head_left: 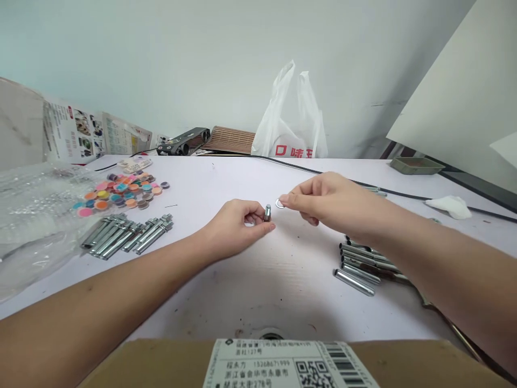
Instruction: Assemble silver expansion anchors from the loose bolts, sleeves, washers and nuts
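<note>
My left hand (238,229) is closed around a small metal bolt (267,212), whose shiny end points up between thumb and fingers. Just to its right, my right hand (323,199) pinches a flat metal washer (279,203) by its edge. A narrow gap separates the washer from the bolt's tip. Beneath my right forearm lie several bare metal tubes (357,280), partly hidden by the arm. Left of my left hand, several bolt-and-sleeve pieces (121,237) with nuts at their ends lie in a row.
Colourful round caps (121,188) are heaped beside clear plastic bags (36,210) at the left. A labelled cardboard box (169,366) stands at the front edge. Behind are a white plastic bag (291,118), a black cable (291,164), a green tray (416,165) and a white wad (448,207).
</note>
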{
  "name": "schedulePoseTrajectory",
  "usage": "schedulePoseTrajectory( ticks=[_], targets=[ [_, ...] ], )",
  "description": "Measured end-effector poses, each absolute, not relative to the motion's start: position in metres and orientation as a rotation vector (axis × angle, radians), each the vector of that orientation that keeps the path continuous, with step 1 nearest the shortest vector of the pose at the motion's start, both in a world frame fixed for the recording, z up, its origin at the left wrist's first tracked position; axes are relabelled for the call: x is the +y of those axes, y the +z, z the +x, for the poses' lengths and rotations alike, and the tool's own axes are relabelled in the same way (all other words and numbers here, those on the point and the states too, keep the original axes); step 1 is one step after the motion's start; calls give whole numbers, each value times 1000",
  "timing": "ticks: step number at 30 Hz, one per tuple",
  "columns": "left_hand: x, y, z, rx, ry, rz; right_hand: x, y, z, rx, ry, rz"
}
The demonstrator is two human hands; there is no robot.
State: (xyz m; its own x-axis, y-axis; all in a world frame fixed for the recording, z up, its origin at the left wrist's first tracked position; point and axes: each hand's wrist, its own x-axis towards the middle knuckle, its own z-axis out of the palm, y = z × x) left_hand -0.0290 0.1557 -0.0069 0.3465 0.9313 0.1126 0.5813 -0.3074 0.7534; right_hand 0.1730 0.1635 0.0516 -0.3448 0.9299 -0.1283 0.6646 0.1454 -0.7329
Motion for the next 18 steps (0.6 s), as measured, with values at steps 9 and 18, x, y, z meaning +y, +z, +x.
schedulePoseTrajectory(
  ticks=[9,18],
  targets=[
    [157,-9,-29,1299,762,2038,170,28,160,-2031,1155,-1369],
    [157,-8,-29,1295,758,2030,170,38,166,-2108,1067,-1421]
  ],
)
